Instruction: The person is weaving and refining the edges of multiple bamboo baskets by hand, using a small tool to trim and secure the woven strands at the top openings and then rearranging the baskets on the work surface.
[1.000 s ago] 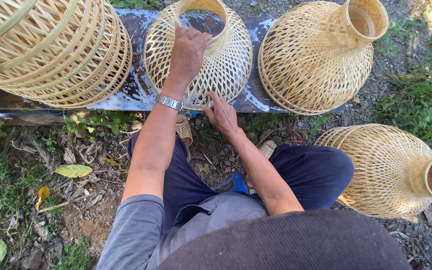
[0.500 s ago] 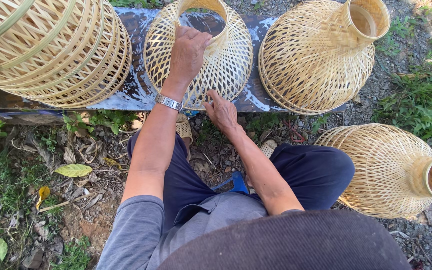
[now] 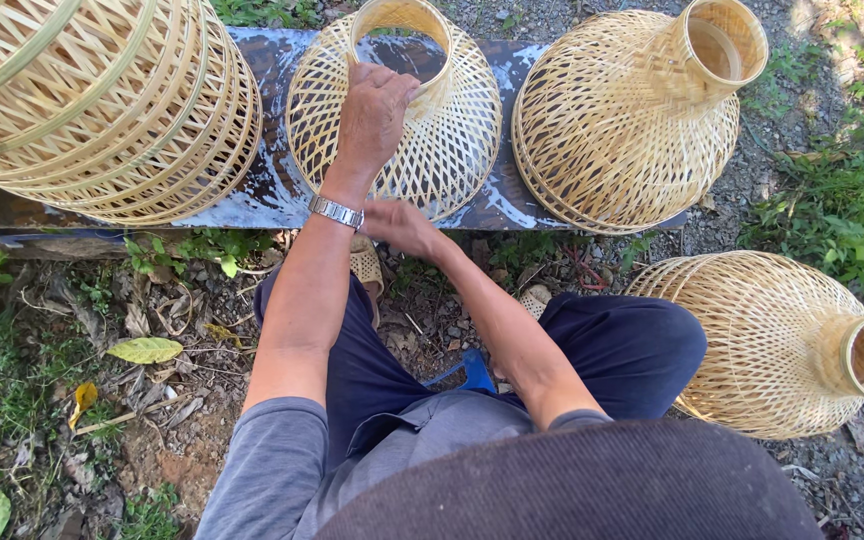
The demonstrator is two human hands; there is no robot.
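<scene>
At the far left a large open-weave pale bamboo cage (image 3: 92,100) lies on its side on the dark wet plank tabletop (image 3: 272,190). Next to it stands the funnel-shaped woven bamboo basket with a round neck (image 3: 452,130), and the left hand (image 3: 374,112) is curled over its neck rim, gripping it from above. The right hand (image 3: 402,225) sits just below, at the basket's lower edge; whether its fingers pinch a strip I cannot tell, as it is blurred. To my eye, the light basket could tip off the plank's edge if the grip slackens. Further right, a second similar basket (image 3: 622,130) leans, and a third (image 3: 762,345) lies on the ground.
</scene>
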